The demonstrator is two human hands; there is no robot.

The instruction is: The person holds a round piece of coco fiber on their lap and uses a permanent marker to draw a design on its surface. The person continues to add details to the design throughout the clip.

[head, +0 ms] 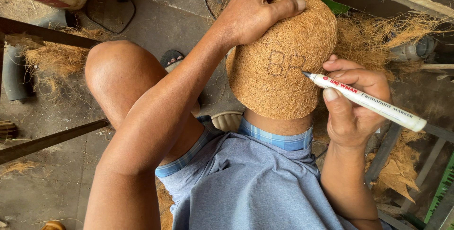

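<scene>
Pinched in the right hand (pixel 352 109) grip, a white permanent marker (pixel 364 100) touches its dark tip to the side of a coir-fibre pot (pixel 279 69), just beside dark marks already drawn there. Clamped over the top of that upturned pot, the left hand (pixel 255 10) grip closes thumb and fingers around its rounded base, and the pot sits on the person's right knee above blue checked shorts (pixel 246 182). Loose coir fibre (pixel 378 33) lies heaped behind the pot, and a sandalled foot (pixel 171 59) rests on the concrete floor (pixel 52 182) to the pot's left.

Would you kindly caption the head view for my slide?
Left hand steadies a brown coir-fibre bowl on a knee; right hand marks it with a white marker pen.
</scene>
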